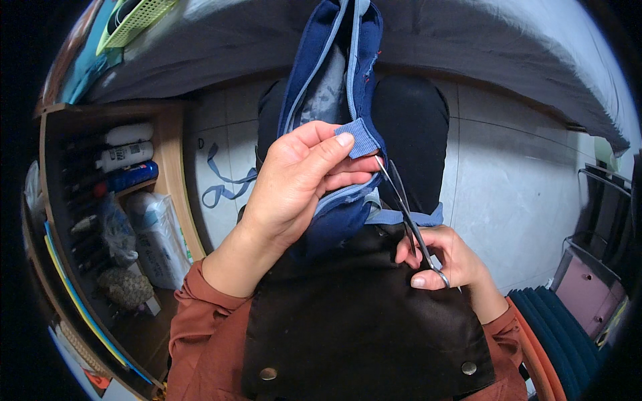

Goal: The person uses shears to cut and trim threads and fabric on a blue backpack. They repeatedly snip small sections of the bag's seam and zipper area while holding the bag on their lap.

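A dark blue fabric bag (304, 83) with lighter blue zipper edging lies open across my lap. Between thumb and fingers, my left hand (294, 167) pinches a lighter blue strip of webbing (361, 139) at the bag's right edge. My right hand (445, 257) has its fingers in the handles of a pair of metal scissors (406, 207). The scissor blades point up and left, parted a little, with their tips beside the bag's edge just below the webbing. Whether the blades touch the fabric I cannot tell. Another blue strap (414, 218) sticks out to the right behind the scissors.
A loose blue strap (227, 187) lies on the tiled floor at the left. Bottles (127, 157) and plastic-wrapped packs fill a wooden shelf (177, 167) at the left. A grey-draped bed (468, 47) stands ahead. A dark apron (361, 321) covers my lap.
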Demonstrator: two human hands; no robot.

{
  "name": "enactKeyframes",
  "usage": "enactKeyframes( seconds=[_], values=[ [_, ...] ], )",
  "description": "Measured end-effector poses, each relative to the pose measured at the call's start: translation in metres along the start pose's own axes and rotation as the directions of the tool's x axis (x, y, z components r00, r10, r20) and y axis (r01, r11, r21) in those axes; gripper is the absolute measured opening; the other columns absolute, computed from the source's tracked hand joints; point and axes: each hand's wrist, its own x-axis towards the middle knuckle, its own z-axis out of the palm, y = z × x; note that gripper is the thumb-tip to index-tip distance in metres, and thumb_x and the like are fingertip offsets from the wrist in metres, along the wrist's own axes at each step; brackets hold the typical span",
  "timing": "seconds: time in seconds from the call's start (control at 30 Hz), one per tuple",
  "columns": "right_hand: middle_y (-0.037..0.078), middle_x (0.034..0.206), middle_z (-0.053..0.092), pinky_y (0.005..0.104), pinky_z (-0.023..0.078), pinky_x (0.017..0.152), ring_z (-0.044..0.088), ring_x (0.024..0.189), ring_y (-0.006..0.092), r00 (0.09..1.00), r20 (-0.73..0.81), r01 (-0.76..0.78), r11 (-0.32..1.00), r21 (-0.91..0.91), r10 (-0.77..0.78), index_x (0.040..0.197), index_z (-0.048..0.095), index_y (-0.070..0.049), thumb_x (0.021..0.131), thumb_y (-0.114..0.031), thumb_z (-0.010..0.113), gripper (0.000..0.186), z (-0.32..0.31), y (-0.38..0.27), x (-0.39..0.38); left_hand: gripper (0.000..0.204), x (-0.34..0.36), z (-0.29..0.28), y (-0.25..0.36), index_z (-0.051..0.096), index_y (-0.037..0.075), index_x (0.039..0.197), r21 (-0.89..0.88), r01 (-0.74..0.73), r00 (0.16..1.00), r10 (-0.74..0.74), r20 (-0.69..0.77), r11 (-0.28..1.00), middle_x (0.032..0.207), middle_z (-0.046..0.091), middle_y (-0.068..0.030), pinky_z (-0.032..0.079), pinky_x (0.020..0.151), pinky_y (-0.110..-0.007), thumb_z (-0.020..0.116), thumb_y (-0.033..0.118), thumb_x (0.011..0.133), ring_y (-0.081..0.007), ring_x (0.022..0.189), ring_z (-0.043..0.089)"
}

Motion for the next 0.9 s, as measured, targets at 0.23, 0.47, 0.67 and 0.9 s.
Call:
enactKeyframes(
  seconds=[0.23, 0.47, 0.67, 0.9],
  values=[
    [-0.004, 0.06, 0.045, 0.0202, 0.037, 0.054, 0.043, 0.058, 0.0062, 0.997, -0.014, -0.074, 0.993, -0.088, 0.073, 0.082, 0.06, -0.004, 0.066, -0.02, 0.073, 0.027, -0.006, -0.007, -0.002, 0.017, -0.005, 0.001, -0.004, 0.053, -0.002, 0.096, 0.063, -0.082, 0.996, 0.084, -0.028, 0.995, 0.09, 0.062, -0.0154, 0.054, 0.071, -0.031, 0.051, 0.013, 0.088, -0.0205, 0.082, 0.063],
    [-0.004, 0.061, 0.045, 0.02, 0.036, 0.055, 0.043, 0.058, 0.0051, 0.991, -0.048, -0.125, 0.992, -0.003, 0.124, 0.082, 0.06, -0.003, 0.067, -0.019, 0.073, 0.026, -0.002, -0.01, 0.005, 0.015, -0.003, 0.002, -0.009, 0.055, -0.001, 0.094, 0.011, -0.07, 0.996, 0.07, -0.057, 0.998, 0.087, 0.062, -0.0126, 0.055, 0.07, -0.03, 0.052, 0.011, 0.087, -0.0185, 0.079, 0.062],
    [-0.004, 0.063, 0.045, 0.02, 0.036, 0.056, 0.043, 0.06, 0.0054, 0.992, -0.076, -0.092, 0.99, 0.105, 0.1, 0.083, 0.06, -0.002, 0.066, -0.02, 0.074, 0.028, 0.002, -0.008, 0.023, 0.014, -0.005, 0.002, -0.01, 0.055, 0.0, 0.095, 0.025, -0.064, 0.997, 0.065, -0.042, 0.998, 0.087, 0.062, -0.0107, 0.053, 0.072, -0.029, 0.055, 0.01, 0.085, -0.0161, 0.078, 0.062],
    [-0.004, 0.065, 0.045, 0.0186, 0.035, 0.057, 0.043, 0.062, 0.0046, 0.993, -0.075, -0.068, 0.972, 0.226, 0.086, 0.084, 0.06, -0.002, 0.066, -0.019, 0.074, 0.029, 0.001, -0.004, 0.027, 0.015, -0.006, 0.0, -0.009, 0.054, 0.0, 0.096, 0.022, -0.084, 0.996, 0.085, -0.041, 0.996, 0.086, 0.062, -0.0093, 0.052, 0.073, -0.029, 0.056, 0.009, 0.084, -0.0144, 0.076, 0.061]
  ],
)
